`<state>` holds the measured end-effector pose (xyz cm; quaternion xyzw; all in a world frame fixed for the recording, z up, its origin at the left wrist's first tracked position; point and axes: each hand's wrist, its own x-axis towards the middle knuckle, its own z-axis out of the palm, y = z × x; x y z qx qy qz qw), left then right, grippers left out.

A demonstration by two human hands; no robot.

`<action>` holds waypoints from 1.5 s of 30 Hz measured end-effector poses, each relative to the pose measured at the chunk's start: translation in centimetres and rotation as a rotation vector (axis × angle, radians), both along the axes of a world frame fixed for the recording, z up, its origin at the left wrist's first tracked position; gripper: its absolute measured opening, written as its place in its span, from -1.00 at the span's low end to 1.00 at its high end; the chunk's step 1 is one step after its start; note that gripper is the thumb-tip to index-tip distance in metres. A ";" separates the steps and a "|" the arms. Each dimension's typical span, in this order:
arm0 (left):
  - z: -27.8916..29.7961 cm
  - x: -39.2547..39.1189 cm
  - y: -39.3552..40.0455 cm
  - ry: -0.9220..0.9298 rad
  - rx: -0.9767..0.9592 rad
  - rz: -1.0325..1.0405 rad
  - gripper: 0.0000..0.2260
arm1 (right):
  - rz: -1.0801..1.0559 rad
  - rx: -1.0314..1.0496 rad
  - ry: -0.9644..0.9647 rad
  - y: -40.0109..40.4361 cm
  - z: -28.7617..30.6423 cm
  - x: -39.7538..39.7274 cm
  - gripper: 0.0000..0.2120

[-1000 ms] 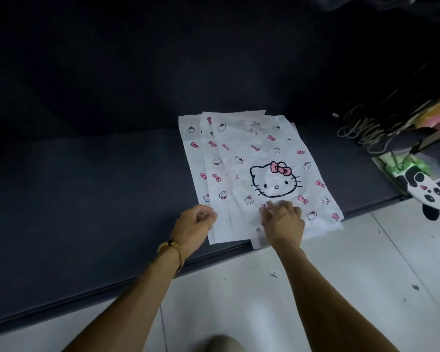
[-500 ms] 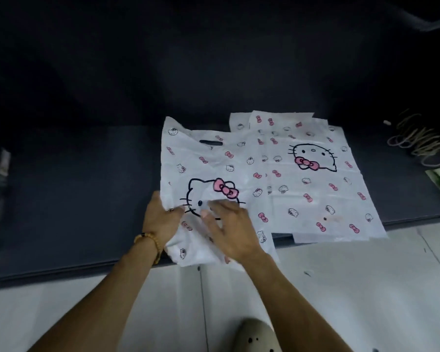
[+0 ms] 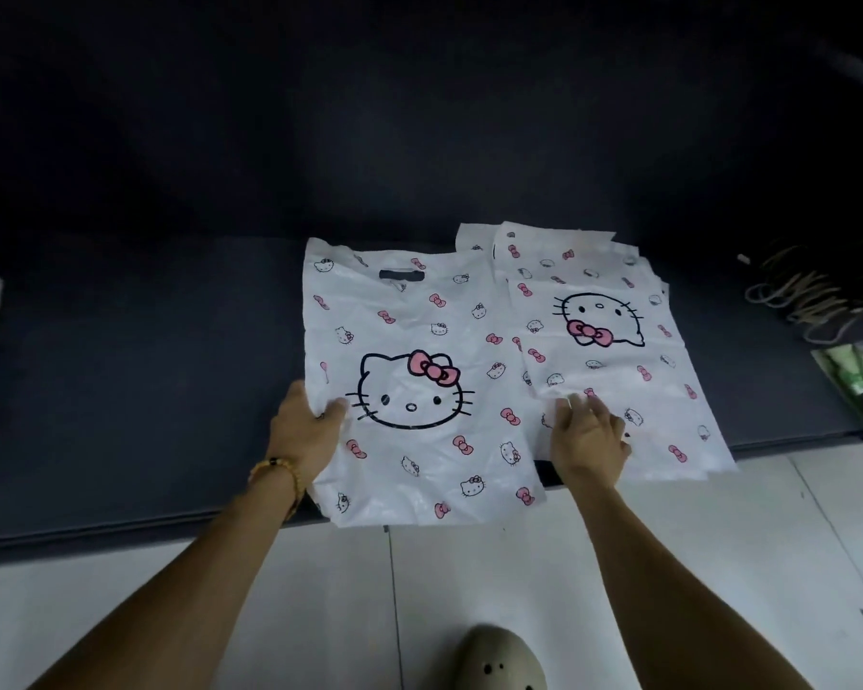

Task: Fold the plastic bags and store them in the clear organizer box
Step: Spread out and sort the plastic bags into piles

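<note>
1. Head view: one white plastic bag [image 3: 419, 390] with a cat-face print lies flat on the dark mat [image 3: 145, 390], die-cut handle slot at the far end, near edge overhanging the mat onto the white tile floor [image 3: 320, 615].
2. Just right of it, a stack of matching bags [image 3: 604, 341], fanned unevenly. Top one is turned the other way: its cat face reads upside down. The single bag's right edge overlaps the stack's left edge slightly.
3. Left hand [image 3: 305, 430] sits at the single bag's left edge, about mid-height. Fingers go under the edge, thumb on top near the whiskers; looks like a light pinch of the edge. Beaded bracelet [image 3: 277, 473] on that wrist.
4. Right hand [image 3: 589, 440] rests on the near-left part of the stack, fingers roughly straight and spread, pointing far. Flat contact, nothing gripped.
5. Clear organizer box: can't pick it out anywhere in frame.
6. Far right on the mat: bundle of pale cords [image 3: 798, 291]. Near it, at the right edge, a green-and-white item [image 3: 858, 376], cropped, can't tell what.
7. Bottom centre: toe of a beige perforated shoe [image 3: 499, 659] on the tile.
</note>
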<state>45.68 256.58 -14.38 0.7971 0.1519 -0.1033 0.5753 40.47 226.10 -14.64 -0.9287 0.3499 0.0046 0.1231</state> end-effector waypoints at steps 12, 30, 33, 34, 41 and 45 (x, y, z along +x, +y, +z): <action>0.1 -1.1 3.3 0.009 -0.028 0.135 -0.83 | 0.719 0.090 -0.393 18.1 5.7 -0.3 -0.69; 0.5 -2.9 14.6 0.029 0.123 0.053 -0.85 | 0.542 0.097 0.237 24.5 1.8 5.0 -0.36; 0.5 -2.1 16.9 -0.009 0.077 0.080 -0.90 | 0.716 0.100 0.215 27.4 0.6 7.5 -0.31; 0.5 -1.7 17.8 -0.006 0.014 0.102 -0.88 | 0.752 0.101 0.217 28.3 0.4 8.7 -0.30; 0.4 0.1 21.9 0.085 -0.062 0.015 -0.45 | 0.655 0.144 -0.175 30.6 2.4 11.3 -0.39; 1.1 0.6 22.1 0.066 0.124 -0.029 -0.33 | 0.029 0.299 -0.307 24.4 3.1 7.0 -0.29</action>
